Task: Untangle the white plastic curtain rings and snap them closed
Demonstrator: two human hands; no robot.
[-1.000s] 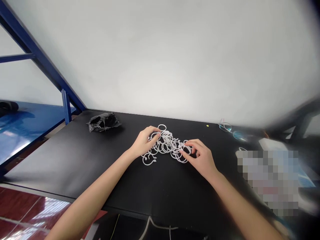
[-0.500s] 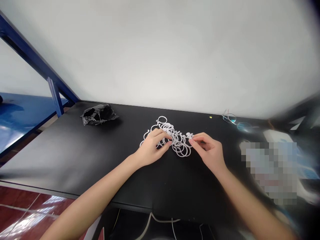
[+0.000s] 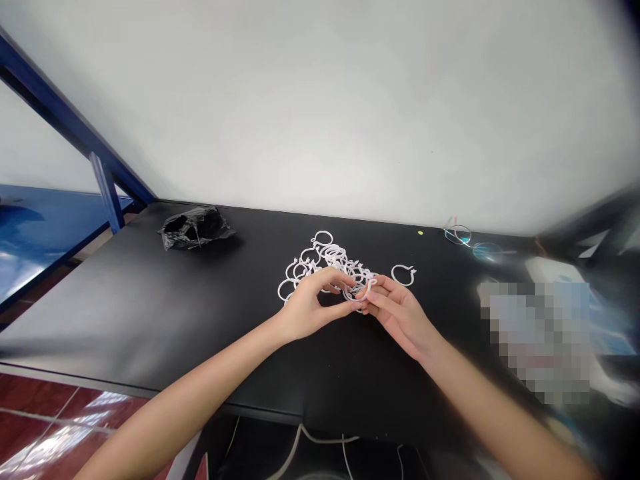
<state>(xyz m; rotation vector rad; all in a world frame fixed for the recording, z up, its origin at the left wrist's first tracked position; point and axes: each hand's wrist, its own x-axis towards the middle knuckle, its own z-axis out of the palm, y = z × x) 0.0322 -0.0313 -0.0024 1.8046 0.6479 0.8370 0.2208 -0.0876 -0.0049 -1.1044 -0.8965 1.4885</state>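
Note:
A pile of white plastic rings (image 3: 325,263) lies on the black table (image 3: 150,313). My left hand (image 3: 310,303) and my right hand (image 3: 395,310) meet at the pile's near edge, fingertips pinched together on one white ring (image 3: 360,291). A single white ring (image 3: 403,274) lies apart, just right of the pile and beyond my right hand.
A crumpled black plastic bag (image 3: 195,228) sits at the table's back left. A pair of glasses (image 3: 473,243) lies at the back right by the white wall. A blue metal frame (image 3: 75,133) stands to the left. Cables (image 3: 320,443) hang under the table's front edge.
Both hands came together at the near side of the pile and pinched a ring. One ring now lies alone to the right of the pile.

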